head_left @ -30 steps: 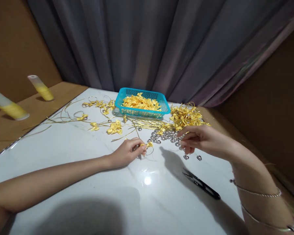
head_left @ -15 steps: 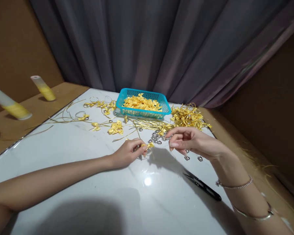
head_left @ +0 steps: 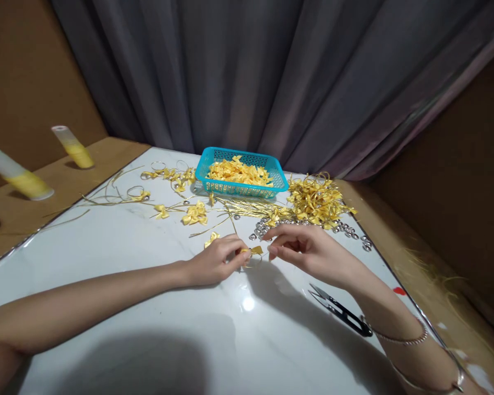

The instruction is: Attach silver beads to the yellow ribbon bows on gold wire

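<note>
My left hand (head_left: 222,259) rests on the table with thumb and forefinger pinched on a yellow ribbon bow (head_left: 256,250). A thin gold cord loop hangs from the bow. Just to the right, my right hand (head_left: 298,249) hovers with curved fingers, thumb and forefinger tips a little apart close to the cord. Whether a fine cord end touches those fingertips is hard to see. Another yellow bow (head_left: 212,240) lies behind my left hand. Silver beads (head_left: 261,227) are scattered beyond my right hand. Black thread snips (head_left: 341,312) lie under my right forearm.
A blue basket (head_left: 241,189) of yellow bows stands at the back. Beside it lie a heap of corded bows (head_left: 316,200) and a bundle of gold cords (head_left: 251,208). More bows (head_left: 195,214) lie left. Spools (head_left: 28,184) stand on the left ledge.
My right hand has moved left and slightly lower, closer to the bow, uncovering beads on the right. My left hand keeps its grip on the bow in nearly the same place.
</note>
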`<state>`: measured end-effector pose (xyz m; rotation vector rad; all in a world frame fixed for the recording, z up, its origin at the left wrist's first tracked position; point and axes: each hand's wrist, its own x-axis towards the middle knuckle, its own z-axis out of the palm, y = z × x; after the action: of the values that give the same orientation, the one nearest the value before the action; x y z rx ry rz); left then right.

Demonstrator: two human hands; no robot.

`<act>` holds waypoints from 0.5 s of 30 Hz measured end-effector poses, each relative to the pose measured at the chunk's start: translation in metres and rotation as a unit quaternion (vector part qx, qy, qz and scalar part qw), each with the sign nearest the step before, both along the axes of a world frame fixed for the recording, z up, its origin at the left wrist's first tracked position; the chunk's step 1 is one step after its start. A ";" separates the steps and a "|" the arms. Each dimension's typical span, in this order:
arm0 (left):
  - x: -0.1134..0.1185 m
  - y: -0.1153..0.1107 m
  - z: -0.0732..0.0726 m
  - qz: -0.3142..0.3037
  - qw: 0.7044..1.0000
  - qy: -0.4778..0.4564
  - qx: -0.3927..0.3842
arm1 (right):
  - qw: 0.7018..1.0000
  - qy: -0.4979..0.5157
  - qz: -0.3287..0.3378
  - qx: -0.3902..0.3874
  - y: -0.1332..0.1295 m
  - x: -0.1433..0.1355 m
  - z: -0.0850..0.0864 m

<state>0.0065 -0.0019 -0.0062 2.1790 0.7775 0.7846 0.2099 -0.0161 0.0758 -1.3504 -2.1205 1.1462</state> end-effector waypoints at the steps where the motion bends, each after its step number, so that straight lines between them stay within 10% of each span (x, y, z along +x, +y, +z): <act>1: 0.000 0.000 0.000 -0.008 1.000 0.002 0.021 | 1.000 0.001 -0.007 0.017 -0.001 -0.002 0.000; 15: 0.001 -0.003 -0.002 -0.048 0.994 0.011 0.097 | 0.996 0.026 -0.030 0.074 -0.001 -0.011 -0.016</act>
<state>0.0074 -0.0044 -0.0084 2.3816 0.6231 0.8168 0.1988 -0.0172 0.0596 -1.2934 -2.0704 0.9694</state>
